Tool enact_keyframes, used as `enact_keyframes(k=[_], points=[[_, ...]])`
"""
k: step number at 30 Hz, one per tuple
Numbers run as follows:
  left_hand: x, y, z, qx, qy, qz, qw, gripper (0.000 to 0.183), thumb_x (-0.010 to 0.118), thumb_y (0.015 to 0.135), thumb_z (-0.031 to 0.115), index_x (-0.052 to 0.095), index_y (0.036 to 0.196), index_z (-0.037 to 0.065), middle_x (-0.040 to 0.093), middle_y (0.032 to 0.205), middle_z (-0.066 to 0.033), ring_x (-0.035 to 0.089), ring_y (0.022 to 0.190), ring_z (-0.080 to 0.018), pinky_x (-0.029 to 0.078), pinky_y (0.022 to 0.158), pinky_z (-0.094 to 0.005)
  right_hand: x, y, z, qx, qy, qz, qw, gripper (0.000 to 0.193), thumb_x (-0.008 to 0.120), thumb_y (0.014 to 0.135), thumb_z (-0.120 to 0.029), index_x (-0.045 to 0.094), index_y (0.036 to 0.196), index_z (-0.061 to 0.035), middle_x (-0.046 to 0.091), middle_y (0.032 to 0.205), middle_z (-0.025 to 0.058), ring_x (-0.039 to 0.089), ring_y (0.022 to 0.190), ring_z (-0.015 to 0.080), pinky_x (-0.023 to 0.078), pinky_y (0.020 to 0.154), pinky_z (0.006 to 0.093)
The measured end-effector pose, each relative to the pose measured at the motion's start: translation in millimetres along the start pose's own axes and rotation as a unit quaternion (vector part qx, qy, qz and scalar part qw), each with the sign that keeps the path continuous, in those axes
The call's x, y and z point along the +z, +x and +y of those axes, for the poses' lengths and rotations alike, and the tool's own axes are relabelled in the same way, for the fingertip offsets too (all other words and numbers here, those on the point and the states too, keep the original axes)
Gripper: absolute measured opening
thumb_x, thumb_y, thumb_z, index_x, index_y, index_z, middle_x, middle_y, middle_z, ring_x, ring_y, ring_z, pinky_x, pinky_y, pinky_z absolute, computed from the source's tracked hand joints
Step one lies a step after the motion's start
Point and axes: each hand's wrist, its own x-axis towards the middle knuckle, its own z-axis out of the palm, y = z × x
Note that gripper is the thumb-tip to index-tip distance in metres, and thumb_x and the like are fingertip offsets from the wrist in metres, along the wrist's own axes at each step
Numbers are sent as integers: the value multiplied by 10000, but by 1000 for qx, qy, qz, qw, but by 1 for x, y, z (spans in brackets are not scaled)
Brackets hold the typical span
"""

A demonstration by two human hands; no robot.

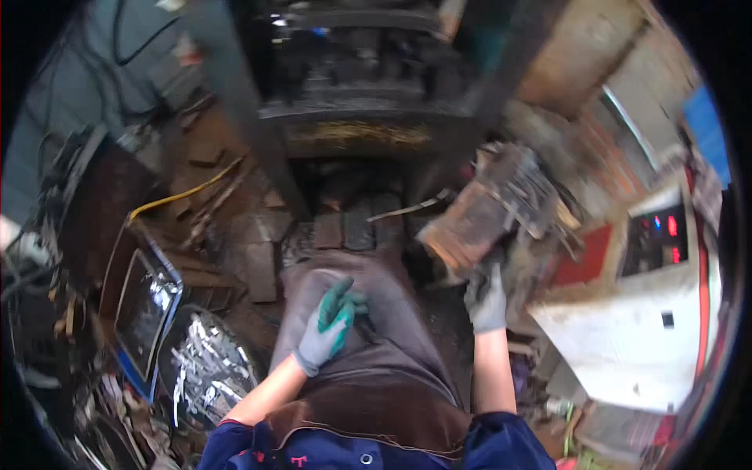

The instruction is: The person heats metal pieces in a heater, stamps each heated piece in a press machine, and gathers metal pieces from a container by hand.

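My left hand, in a grey glove with green on the palm and fingers, is raised over the brown apron on my lap. Its fingers are apart, and nothing shows between them. My right hand, gloved in grey with darkened fingers, reaches forward on the right. It is at the near edge of a worn, rusty block topped with metal pieces. Blur and shadow hide the right fingertips, so I cannot make out whether they grip anything.
Ahead stands a dark machine frame. A white control box with red lit digits is at the right. Shiny metal strips are heaped at the left beside a blue-edged frame. A yellow rod lies farther off.
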Motion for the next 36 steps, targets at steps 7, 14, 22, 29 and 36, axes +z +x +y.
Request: enact_keyframes(k=[7, 14, 22, 29, 36], points=[[-30, -105, 17, 31, 410, 162, 897, 424, 574, 915, 155, 491, 1309, 21, 593, 1203, -140, 577, 1099, -237, 454, 938, -339, 138, 13, 83, 120, -162, -125, 971, 306, 493, 968, -349, 609, 1019, -71, 574, 651, -3, 511, 536, 74, 380, 431, 217], [-8, -205, 8, 23, 310, 355, 882, 390, 616, 893, 126, 550, 1264, 30, 627, 1146, -140, 602, 1087, -217, 471, 926, -320, 275, -62, 244, 236, -559, -507, 612, 329, 494, 958, -325, 612, 1080, -43, 632, 830, 38, 576, 672, 78, 468, 581, 230], [-81, -308, -61, -248, 517, 621, 534, 818, 629, 812, 464, 315, 1410, 1, 421, 1364, -239, 380, 1293, -374, 281, 1072, -483, 234, -130, 417, -16, -745, -657, 114, 500, 568, 815, -476, 687, 937, -6, 657, 964, 238, 622, 944, 387, 481, 839, 449], [-131, -319, -78, -294, 598, 559, 493, 959, 615, 750, 567, 245, 1449, 25, 260, 1472, -216, 254, 1335, -413, 159, 1110, -521, 209, -134, 457, 12, -737, -641, 216, 456, 612, 793, -439, 687, 967, -25, 669, 936, 207, 634, 922, 353, 494, 807, 425], [-166, -314, -51, -275, 609, 584, 461, 706, 651, 778, 361, 400, 1384, 103, 458, 1348, -127, 369, 1263, -348, 260, 1066, -498, 204, -121, 480, 217, -659, -572, 437, 342, 562, 899, -297, 664, 946, 26, 681, 762, 138, 661, 653, 200, 509, 600, 317]])
